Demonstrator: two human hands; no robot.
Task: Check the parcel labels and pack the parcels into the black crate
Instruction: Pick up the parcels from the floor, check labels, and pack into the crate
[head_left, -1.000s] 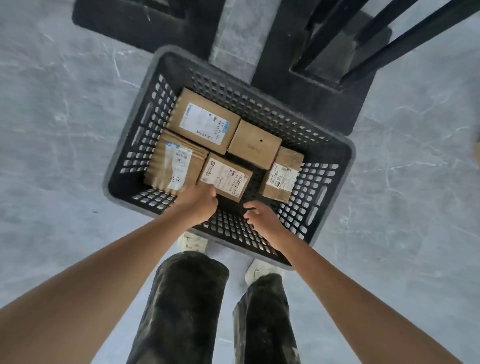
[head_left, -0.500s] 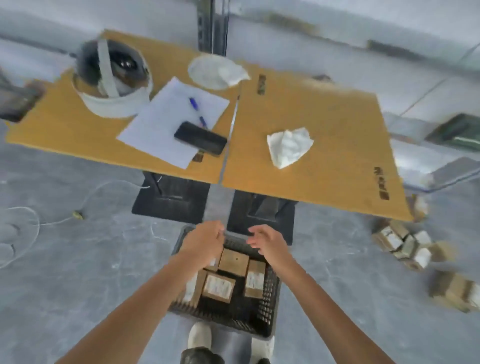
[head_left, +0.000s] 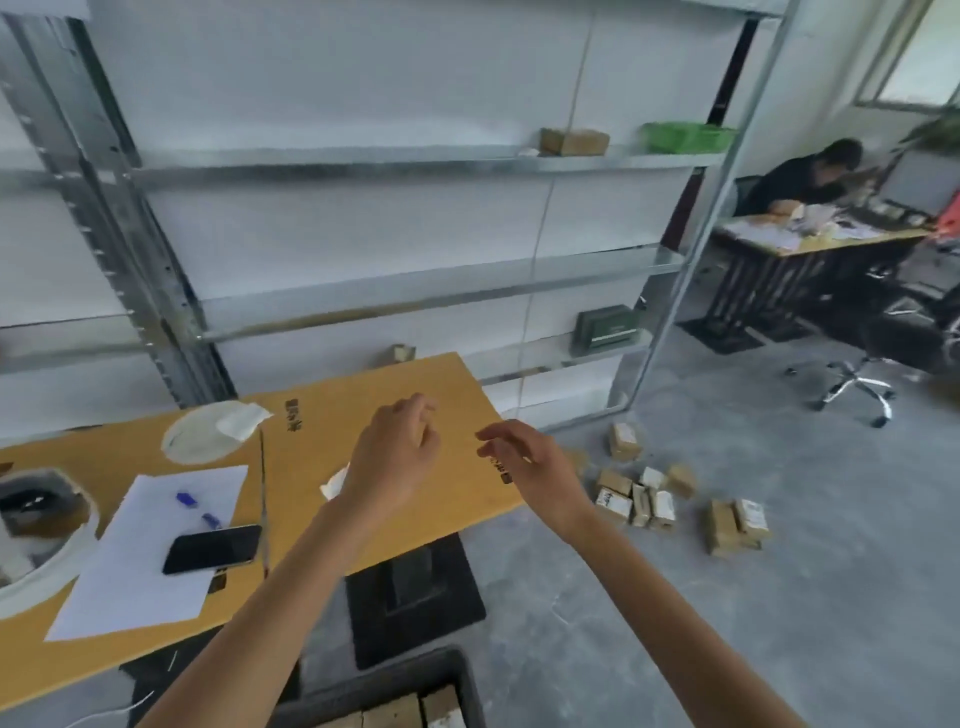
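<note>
Crate (head_left: 467, 680) cropped, axis unclear; left grip (head_left: 395, 457), right grip (head_left: 530, 467) fingers apart, empty.

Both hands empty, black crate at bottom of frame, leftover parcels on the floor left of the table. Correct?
One slip: the head view shows the leftover parcels on the floor right of the table, not left. The left hand and right hand are empty, and the black crate is at the bottom of frame.
</note>
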